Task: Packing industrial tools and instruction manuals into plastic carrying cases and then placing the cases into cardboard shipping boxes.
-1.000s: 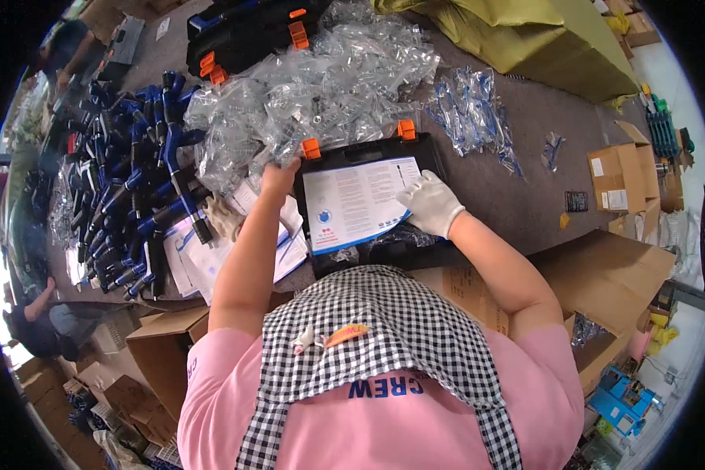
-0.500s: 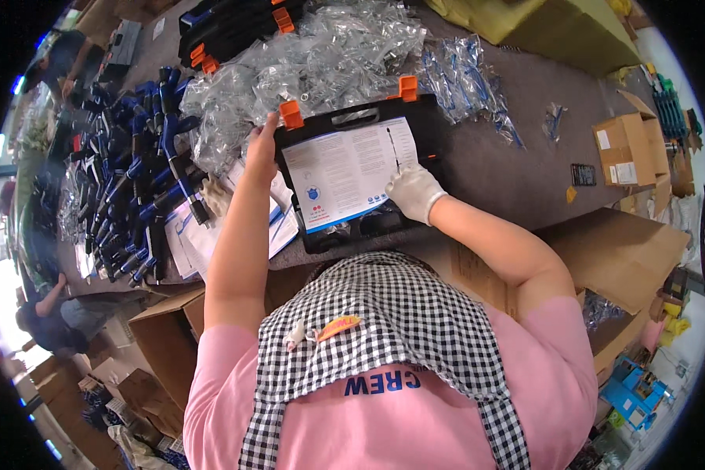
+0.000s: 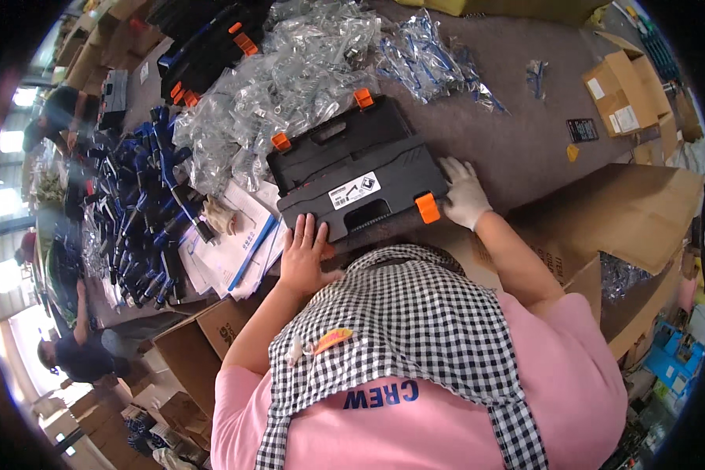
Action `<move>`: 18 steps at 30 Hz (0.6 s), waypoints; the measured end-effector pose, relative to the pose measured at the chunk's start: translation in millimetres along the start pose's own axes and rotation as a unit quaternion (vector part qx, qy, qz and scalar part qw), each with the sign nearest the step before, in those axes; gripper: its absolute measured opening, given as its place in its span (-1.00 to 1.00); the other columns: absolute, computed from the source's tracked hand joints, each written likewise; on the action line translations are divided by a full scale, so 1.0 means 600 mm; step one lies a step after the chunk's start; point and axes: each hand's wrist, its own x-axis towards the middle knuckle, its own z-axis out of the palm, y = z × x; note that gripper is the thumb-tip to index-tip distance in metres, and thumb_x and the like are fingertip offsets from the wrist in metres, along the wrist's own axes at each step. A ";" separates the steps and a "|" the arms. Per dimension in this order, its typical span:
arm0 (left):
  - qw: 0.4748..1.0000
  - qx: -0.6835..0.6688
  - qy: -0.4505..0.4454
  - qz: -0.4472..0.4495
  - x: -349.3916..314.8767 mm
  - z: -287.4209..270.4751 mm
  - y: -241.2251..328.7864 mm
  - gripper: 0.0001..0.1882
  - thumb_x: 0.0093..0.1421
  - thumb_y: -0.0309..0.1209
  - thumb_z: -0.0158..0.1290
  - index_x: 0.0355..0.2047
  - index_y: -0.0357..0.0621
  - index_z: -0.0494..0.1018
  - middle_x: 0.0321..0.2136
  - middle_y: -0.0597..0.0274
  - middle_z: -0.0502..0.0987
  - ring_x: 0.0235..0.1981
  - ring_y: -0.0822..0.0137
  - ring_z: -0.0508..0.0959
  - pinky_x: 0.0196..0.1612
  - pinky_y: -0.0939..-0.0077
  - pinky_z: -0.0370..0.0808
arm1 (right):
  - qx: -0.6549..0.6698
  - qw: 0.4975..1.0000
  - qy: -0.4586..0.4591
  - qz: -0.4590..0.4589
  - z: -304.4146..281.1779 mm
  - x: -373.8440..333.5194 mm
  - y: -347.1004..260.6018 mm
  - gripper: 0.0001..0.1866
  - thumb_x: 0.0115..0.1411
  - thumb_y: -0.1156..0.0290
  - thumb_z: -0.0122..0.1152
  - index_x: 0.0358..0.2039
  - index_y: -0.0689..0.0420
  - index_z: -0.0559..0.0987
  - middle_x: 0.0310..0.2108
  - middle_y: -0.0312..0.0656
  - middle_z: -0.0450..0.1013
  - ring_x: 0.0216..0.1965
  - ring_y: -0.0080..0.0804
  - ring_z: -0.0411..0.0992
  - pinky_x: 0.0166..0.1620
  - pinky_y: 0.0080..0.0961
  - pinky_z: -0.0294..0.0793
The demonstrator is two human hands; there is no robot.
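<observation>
A black plastic tool case with a white label lies in front of me, its outer face up, an orange latch on its near right edge. Right behind it shows another black case part with a handle opening and two raised orange latches; I cannot tell whether the two are joined. My bare left hand rests with spread fingers on the near left corner. At the right end, my gloved right hand lies against the side, fingers stretched out. The printed sheet is out of sight.
Many clear plastic bags pile up behind the case. To the left lie blue-black tools, printed sheets and a crumpled glove. More black cases stand farther back. Cardboard boxes stand right; other people are at far left.
The printed sheet has gone from view, and a labelled black face now shows instead. My left hand came down from the far left corner to the near edge; my right moved to the right side.
</observation>
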 end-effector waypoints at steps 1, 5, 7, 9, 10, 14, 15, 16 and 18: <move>0.999 -0.008 -0.020 -0.044 0.010 -0.013 0.017 0.13 -0.11 0.29 0.14 0.29 -0.28 0.13 0.34 -0.20 0.01 0.39 -0.13 -0.05 0.34 -0.12 -0.05 | -0.034 0.999 -0.030 -0.014 -0.012 -0.013 0.016 -0.48 -0.02 0.31 0.24 0.02 0.12 0.53 0.16 0.00 0.33 0.22 0.01 0.23 0.31 -0.18 0.14; 0.998 0.014 0.058 0.029 0.104 -0.001 0.094 -0.07 0.08 0.12 0.09 0.29 -0.25 0.12 0.34 -0.13 0.05 0.36 -0.16 0.01 0.30 -0.13 0.04 | 0.089 0.965 0.212 0.128 0.016 -0.011 0.067 -0.54 -0.18 0.61 0.11 -0.16 0.16 0.55 0.00 -0.03 0.42 0.06 0.03 0.32 0.14 -0.12 0.30; 0.975 0.166 0.150 0.009 0.147 0.065 0.107 -0.29 0.13 -0.20 0.05 0.28 -0.12 0.16 0.31 -0.13 0.09 0.31 -0.18 0.10 0.23 -0.12 0.16 | 0.102 0.984 0.147 0.002 -0.045 0.037 0.022 -0.48 -0.20 0.61 0.10 -0.11 0.16 0.54 0.00 -0.03 0.41 0.08 0.02 0.31 0.16 -0.14 0.29; 0.977 0.125 0.174 0.018 0.165 0.074 0.114 -0.41 0.21 -0.34 -0.07 0.25 -0.17 0.19 0.25 -0.18 0.20 0.26 -0.19 0.22 0.19 -0.05 0.26 | 0.116 0.985 0.022 -0.126 -0.070 0.058 -0.011 -0.38 -0.22 0.56 0.14 0.00 0.13 0.50 0.05 -0.03 0.37 0.15 -0.04 0.28 0.24 -0.23 0.22; 0.976 0.127 0.178 0.017 0.166 0.075 0.112 -0.41 0.21 -0.34 -0.07 0.25 -0.17 0.19 0.25 -0.18 0.20 0.26 -0.19 0.22 0.19 -0.05 0.26 | 0.092 0.980 -0.039 -0.172 -0.082 0.067 -0.029 -0.35 -0.22 0.52 0.18 0.03 0.11 0.48 0.08 -0.04 0.35 0.16 -0.06 0.26 0.25 -0.25 0.20; 0.970 0.134 0.195 0.062 0.170 0.012 0.082 -0.58 0.21 -0.37 -0.09 0.05 -0.29 0.38 0.04 -0.13 0.46 0.04 -0.08 0.50 0.01 0.11 0.49 | 0.007 0.933 -0.087 -0.349 -0.126 0.091 -0.051 -0.15 -0.24 0.30 0.42 0.16 0.06 0.36 0.13 -0.09 0.30 0.17 -0.15 0.27 0.22 -0.29 0.22; 0.968 0.101 0.215 0.081 0.170 -0.018 0.067 -0.57 0.14 -0.33 0.02 -0.01 -0.29 0.39 -0.06 -0.07 0.50 -0.04 0.04 0.55 -0.09 0.21 0.54 | 0.036 0.939 -0.058 -0.336 -0.135 0.109 -0.047 -0.15 -0.23 0.29 0.43 0.16 0.07 0.36 0.12 -0.11 0.30 0.13 -0.17 0.31 0.19 -0.29 0.27; 0.992 0.007 0.117 0.045 0.169 -0.081 0.067 -0.51 0.03 -0.27 0.15 -0.07 -0.29 0.39 -0.15 -0.01 0.53 -0.15 0.08 0.58 -0.18 0.23 0.55 | 0.065 0.943 -0.029 -0.324 -0.143 0.126 -0.046 -0.16 -0.23 0.28 0.44 0.16 0.08 0.36 0.10 -0.12 0.31 0.09 -0.19 0.34 0.15 -0.29 0.32; 0.999 -0.026 0.046 0.011 0.184 -0.122 0.039 -0.44 -0.03 -0.17 0.22 -0.06 -0.20 0.39 -0.21 0.08 0.55 -0.20 0.05 0.58 -0.21 0.18 0.54 | 0.064 0.942 -0.063 -0.322 -0.151 0.154 -0.054 -0.19 -0.22 0.29 0.44 0.14 0.04 0.39 0.06 -0.14 0.34 0.06 -0.18 0.36 0.12 -0.28 0.35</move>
